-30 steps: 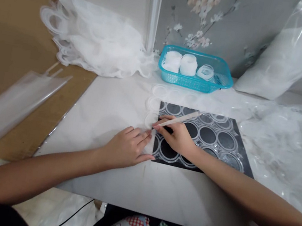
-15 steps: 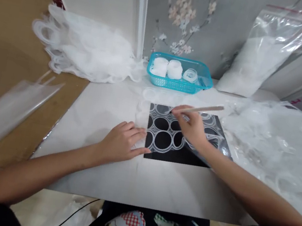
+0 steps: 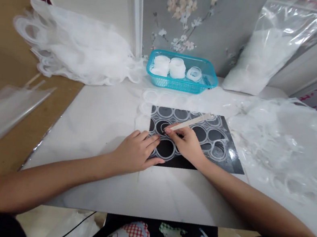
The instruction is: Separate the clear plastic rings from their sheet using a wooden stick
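Observation:
My right hand pinches a slim pale stick-like tool, its tip pointing down at the left part of a black sheet. I cannot make out what kind of tool it is. Over the black sheet lies a clear film with rows of white rings, and the film runs out past the left and back edges. A small pale loop shows near the tool tip. My left hand rests flat on the film at the black sheet's left edge, fingers stretched out, the fingertips close to the right hand.
Behind the black sheet stands a blue basket with several white ring stacks. A filled zip bag leans at the back right. Clear ring film scraps heap on the right. A white ring-film pile lies at the back left, above a plastic sleeve.
My right hand has moved from the back row of rings down and left, towards my left hand, and the tool is tilted more steeply. My left hand reaches slightly further over the black sheet.

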The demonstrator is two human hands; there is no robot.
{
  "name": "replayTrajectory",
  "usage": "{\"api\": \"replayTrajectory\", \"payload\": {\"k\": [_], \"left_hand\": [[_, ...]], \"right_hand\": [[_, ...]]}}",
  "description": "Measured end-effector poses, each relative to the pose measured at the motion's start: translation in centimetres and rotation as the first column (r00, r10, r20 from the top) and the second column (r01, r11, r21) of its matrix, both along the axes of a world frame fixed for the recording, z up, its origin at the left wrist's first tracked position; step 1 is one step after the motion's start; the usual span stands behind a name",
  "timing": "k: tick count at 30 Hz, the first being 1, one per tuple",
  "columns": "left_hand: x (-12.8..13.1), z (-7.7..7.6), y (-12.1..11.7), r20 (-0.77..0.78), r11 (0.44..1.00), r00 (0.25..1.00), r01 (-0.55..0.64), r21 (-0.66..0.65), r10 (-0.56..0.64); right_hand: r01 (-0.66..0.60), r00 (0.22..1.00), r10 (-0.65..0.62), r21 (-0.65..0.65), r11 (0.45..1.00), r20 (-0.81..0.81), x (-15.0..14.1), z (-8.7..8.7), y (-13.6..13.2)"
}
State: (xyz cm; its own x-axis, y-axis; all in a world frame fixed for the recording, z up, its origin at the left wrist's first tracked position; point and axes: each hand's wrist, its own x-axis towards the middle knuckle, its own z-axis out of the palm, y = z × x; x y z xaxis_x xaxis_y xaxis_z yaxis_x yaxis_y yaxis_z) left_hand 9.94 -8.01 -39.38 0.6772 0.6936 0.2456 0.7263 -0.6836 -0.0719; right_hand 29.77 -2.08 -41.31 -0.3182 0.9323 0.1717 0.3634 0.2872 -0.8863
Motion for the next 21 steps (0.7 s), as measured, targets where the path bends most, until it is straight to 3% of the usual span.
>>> {"api": "replayTrajectory", "payload": {"k": [7,10,12,14,16,17,19,21], "left_hand": [[-0.1,-0.1,-0.2,0.013,0.999,1.000,-0.002,-0.034,0.002],[-0.2,-0.1,-0.1,0.034,0.997,0.999,-0.004,-0.077,0.006],[-0.1,0.0,0.0,0.059,0.990,0.998,-0.007,-0.139,0.016],[-0.1,0.3,0.1,0.077,0.976,0.996,-0.019,-0.217,0.037],[0.0,0.6,0.1,0.075,0.957,0.995,-0.035,-0.288,0.059],[0.0,0.7,0.2,0.071,0.949,0.995,-0.042,-0.312,0.067],[-0.1,0.9,0.1,0.064,0.937,0.995,-0.053,-0.346,0.080],[-0.3,1.1,0.1,0.055,0.928,0.995,-0.060,-0.367,0.085]], "right_hand": [[-0.023,0.998,0.020,0.065,0.998,0.052,0.0,0.3,0.1],[-0.042,0.986,0.010,0.195,0.980,0.165,0.1,0.3,-0.5],[-0.078,0.948,-0.039,0.350,0.934,0.317,0.0,0.2,-1.6],[-0.166,0.882,-0.097,0.497,0.852,0.461,-0.4,0.0,-2.4],[-0.256,0.831,-0.120,0.566,0.784,0.543,-0.8,0.0,-2.1],[-0.264,0.821,-0.131,0.574,0.776,0.555,-0.9,0.2,-1.2],[-0.157,0.836,-0.197,0.568,0.808,0.512,-0.5,0.9,1.9],[0.163,0.862,-0.398,0.573,0.803,0.313,0.8,2.0,5.8]]}}
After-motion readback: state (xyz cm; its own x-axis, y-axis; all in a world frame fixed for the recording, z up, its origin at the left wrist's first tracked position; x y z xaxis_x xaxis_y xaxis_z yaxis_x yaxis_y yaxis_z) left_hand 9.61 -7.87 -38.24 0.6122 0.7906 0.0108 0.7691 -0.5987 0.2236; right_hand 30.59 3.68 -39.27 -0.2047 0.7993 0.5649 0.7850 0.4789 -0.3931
